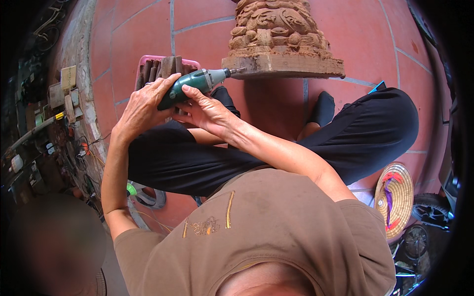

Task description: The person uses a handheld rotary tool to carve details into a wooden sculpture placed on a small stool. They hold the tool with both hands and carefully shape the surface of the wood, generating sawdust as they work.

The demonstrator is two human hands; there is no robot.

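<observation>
A green rotary tool point(189, 86) with a grey nose is gripped between both hands, pointing to the right and slightly away from me. My left hand point(141, 105) is closed around its rear part from the left. From below, my right hand point(210, 112) wraps the body, its thumb lying on the green casing. The thin metal bit point(238, 70) reaches the near left corner of a carved wooden piece point(277, 22); I cannot tell whether they touch. Raised, rounded relief covers this brown carving above its plain base block point(284, 65). Part of my right fingers is hidden behind the tool.
Behind my left hand, a pink tray point(148, 56) holds several brown wooden sticks or handles. My crossed legs in black trousers point(365, 130) frame the red tiled floor point(271, 98). A round woven hat point(401, 197) lies at right; clutter and cables line the left.
</observation>
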